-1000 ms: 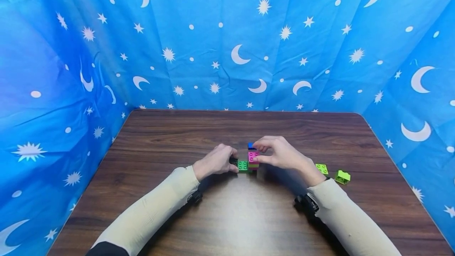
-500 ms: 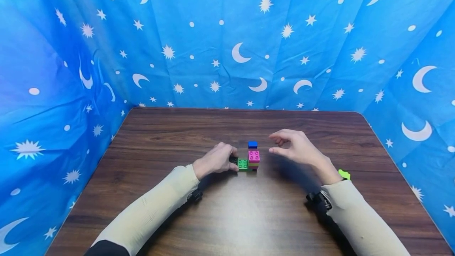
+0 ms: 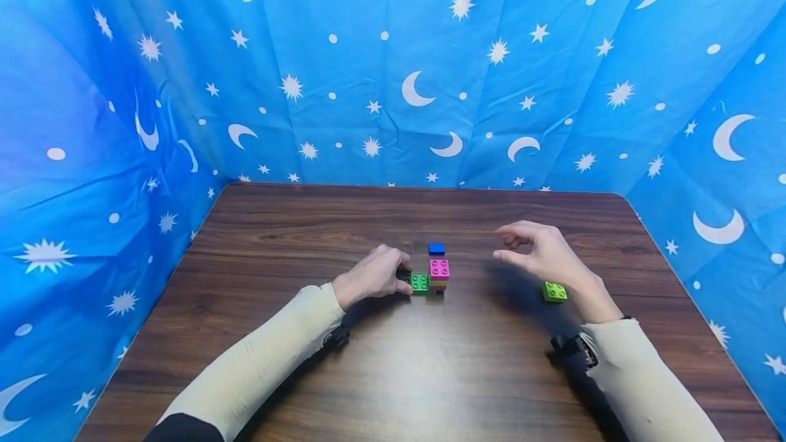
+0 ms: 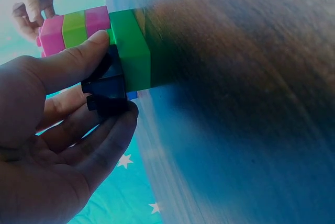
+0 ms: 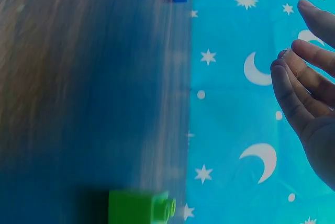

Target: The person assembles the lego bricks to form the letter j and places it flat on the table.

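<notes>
Left of centre in the head view, a black brick is pinched by the left grip between thumb and fingers, as is shown more clearly in the left wrist view. Just to its right, mid-frame, a green brick is seen with four studs bare; the black brick seems joined to it, though the contact is partly covered by the thumb. At the green brick's right, a stack of pink, lime and pink layers is already assembled; its foot is hard to make out. Directly above that in the frame, a blue brick is seen, and whether it is attached cannot be told. Further right, nothing is held by the right grip, its thumb and fingertips parted. Below it, a lime brick is left loose on the bench, so the joining is judged only partly done. A green-looking block is cut off by the right wrist view's bottom edge; which brick is shown there cannot be told.
</notes>
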`<state>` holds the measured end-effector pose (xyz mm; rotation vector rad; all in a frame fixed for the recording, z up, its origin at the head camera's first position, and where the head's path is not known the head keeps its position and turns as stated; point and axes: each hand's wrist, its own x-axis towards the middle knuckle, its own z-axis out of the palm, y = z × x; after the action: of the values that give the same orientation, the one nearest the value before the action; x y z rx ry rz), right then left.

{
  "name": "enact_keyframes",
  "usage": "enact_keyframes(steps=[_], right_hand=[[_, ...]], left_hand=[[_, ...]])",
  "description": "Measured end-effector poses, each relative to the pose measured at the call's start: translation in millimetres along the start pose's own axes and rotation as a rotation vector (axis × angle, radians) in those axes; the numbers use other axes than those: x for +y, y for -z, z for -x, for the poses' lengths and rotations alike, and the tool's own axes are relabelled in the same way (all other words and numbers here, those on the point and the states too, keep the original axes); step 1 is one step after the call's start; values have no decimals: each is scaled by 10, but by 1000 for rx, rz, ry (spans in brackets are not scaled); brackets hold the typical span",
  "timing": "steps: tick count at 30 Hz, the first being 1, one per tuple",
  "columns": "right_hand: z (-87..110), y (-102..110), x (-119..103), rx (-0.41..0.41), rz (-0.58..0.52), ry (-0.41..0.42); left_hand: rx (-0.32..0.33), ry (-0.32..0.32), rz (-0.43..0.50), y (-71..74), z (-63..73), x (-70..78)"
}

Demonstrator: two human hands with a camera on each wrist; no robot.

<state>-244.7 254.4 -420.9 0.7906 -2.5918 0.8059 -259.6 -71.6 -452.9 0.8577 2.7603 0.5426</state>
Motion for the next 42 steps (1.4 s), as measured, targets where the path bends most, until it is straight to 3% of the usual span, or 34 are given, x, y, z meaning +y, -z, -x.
enact_keyframes(steps=[10,42], right_hand=[[211,125,142,-26,2,-99],[701,259,412,-84,114,-177]], left_hand=[[-4,-7,13,13,7,14],[19,-25,8,11,24,2]])
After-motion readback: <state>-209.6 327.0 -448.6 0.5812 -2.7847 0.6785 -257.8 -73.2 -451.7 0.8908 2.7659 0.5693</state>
